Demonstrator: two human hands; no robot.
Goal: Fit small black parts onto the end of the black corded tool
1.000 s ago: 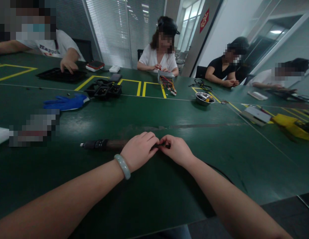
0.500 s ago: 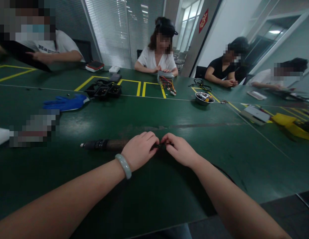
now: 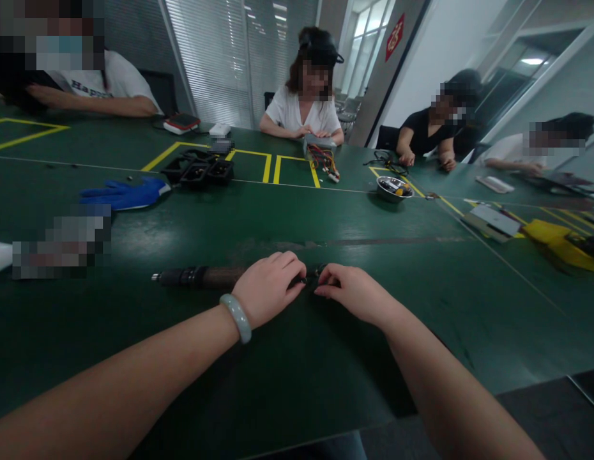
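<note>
A dark pen-shaped electric screwdriver (image 3: 220, 277) lies on the green table with its metal tip pointing left. My left hand (image 3: 268, 284), a pale bangle at its wrist, is closed around the tool's rear end and hides that part. Just right of it, my right hand (image 3: 352, 291) has its curled fingers at a small dark cable connector (image 3: 319, 269). The right thumb stands slightly apart from the index finger, and the other fingertips are partly hidden. Most of the cord is covered by my right hand and forearm.
A blue glove (image 3: 124, 193) and black plastic parts (image 3: 197, 169) lie to the left. Beyond my hands are a metal bowl (image 3: 394, 190) of small parts and a grey box with wires (image 3: 320, 150). A yellow bin (image 3: 565, 246) is at right. Several people sit opposite.
My right thumb has come away from its pinch at the connector, and the right hand has shifted slightly right. My left hand keeps its grip. The co-worker in black has moved their hands apart.
</note>
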